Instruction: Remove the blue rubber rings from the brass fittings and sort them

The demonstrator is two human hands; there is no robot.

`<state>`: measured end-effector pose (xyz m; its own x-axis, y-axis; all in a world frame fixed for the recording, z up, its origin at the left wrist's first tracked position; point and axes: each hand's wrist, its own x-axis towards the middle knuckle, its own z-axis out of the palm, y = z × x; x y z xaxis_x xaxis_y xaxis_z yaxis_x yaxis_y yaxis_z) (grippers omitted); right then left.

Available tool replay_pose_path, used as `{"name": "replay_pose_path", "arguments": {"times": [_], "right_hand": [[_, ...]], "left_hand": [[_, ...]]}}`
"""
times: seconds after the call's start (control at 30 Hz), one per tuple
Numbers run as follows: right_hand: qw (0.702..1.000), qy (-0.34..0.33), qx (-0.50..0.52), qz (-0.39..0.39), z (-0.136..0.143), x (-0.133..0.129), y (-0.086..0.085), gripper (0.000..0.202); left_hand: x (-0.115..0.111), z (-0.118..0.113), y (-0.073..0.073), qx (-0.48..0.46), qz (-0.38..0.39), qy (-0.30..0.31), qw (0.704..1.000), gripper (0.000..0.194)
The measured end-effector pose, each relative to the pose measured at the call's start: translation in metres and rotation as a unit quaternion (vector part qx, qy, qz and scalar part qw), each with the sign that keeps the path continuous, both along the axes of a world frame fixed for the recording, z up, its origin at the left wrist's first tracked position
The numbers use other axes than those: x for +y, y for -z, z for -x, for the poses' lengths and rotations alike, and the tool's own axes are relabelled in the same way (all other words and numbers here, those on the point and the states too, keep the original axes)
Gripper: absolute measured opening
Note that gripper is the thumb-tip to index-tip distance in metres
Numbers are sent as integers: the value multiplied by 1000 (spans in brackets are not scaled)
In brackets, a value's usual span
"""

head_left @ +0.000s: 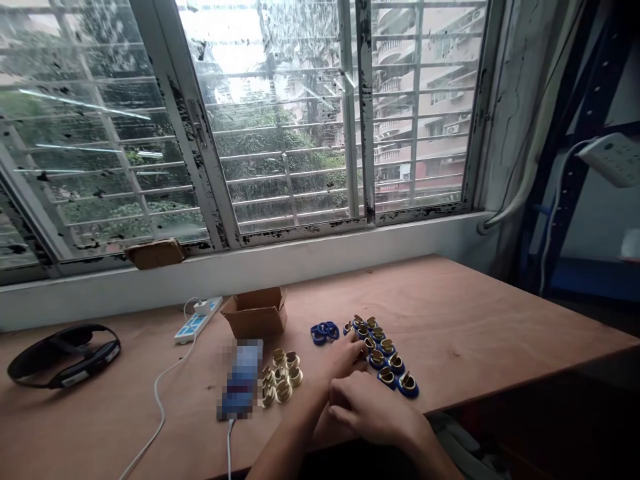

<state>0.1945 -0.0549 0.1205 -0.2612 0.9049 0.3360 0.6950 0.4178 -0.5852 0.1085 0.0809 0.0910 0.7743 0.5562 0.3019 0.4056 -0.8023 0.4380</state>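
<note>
My left hand reaches over the table with fingers bent together against a gold-coloured metal fitting in the double row. Each fitting there has a round cup with an upright tab and sits in a blue ring. My right hand is curled closed beside my left wrist, near the row's front end; what its fingers hold, if anything, is hidden. Several loose blue rings lie beyond my left hand. A cluster of gold fittings without rings stands left of my left forearm.
A phone with a white cable lies left of the fittings. Behind it are an open cardboard box and a power strip. A black headset lies far left. The wooden table meets a window wall.
</note>
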Motion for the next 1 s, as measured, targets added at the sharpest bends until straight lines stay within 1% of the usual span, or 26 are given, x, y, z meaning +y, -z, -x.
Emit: {"name": "replay_pose_path", "arguments": {"times": [0.1,0.2,0.3,0.37,0.43,0.47,0.53,0.6,0.73,0.8,0.9,1.0], "right_hand": [[999,-17,-7,26,-3,-2,-7,12],[997,-32,-9,76,-8,1,-10,11],[995,-28,1,95,-12,7,-8,7],[996,-24,6,90,-11,13,-4,6],[997,-18,20,67,-7,19,0,6],[998,-11,35,52,-4,23,2,6],[997,13,76,21,4,30,6,5],[991,38,126,7,13,38,10,7],[974,33,223,4,30,51,23,20],[972,35,231,-7,38,55,31,26],[977,44,206,-17,46,60,40,29],[975,47,217,-17,48,65,50,32]], "left_hand": [[-10,11,6,37,-5,-14,999,17],[-32,35,5,35,12,-49,998,21],[-56,56,6,-12,48,-97,994,30],[-64,63,12,-87,72,-134,984,26],[-64,65,19,-181,102,-163,965,18],[-62,65,23,-224,118,-169,952,17],[-57,66,28,-290,143,-171,931,27],[-52,69,29,-329,159,-162,917,35],[-51,79,32,-380,204,-159,888,44],[-51,83,37,-394,205,-174,879,45],[-49,87,44,-383,192,-199,881,45],[-49,85,46,-361,184,-199,892,41]]}}
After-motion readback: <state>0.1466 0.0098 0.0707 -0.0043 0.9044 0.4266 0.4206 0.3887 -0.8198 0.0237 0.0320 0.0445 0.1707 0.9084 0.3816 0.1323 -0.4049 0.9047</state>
